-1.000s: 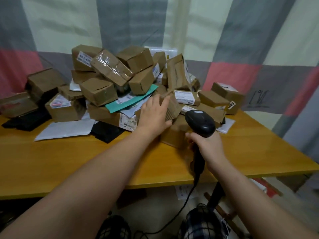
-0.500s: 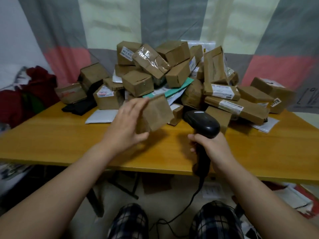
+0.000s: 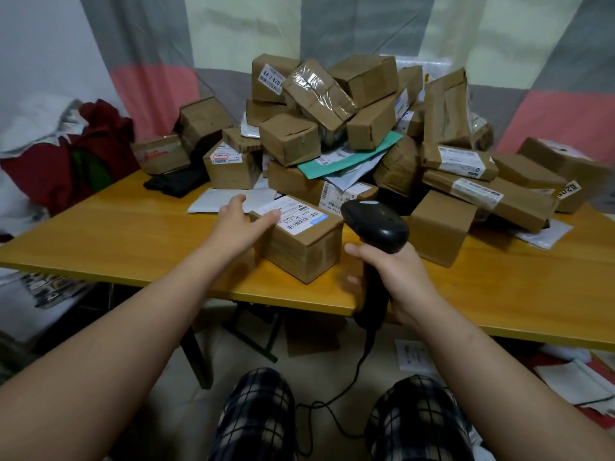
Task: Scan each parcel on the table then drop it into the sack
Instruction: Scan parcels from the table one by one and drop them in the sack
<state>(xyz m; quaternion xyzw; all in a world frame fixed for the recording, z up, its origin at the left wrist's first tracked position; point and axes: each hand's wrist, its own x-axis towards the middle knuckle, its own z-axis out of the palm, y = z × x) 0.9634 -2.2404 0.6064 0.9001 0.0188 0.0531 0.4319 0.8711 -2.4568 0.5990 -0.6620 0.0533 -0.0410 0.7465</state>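
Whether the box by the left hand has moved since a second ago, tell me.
Yes. The box has come out of the pile toward the table's near edge, where it now rests.

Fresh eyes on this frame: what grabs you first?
The heap of brown parcels piled across the back of the wooden table. In front of it, near the front edge, one small box sits label up, with the left hand touching its left side. Just right of it, the right hand grips a black scanner close beside the box.
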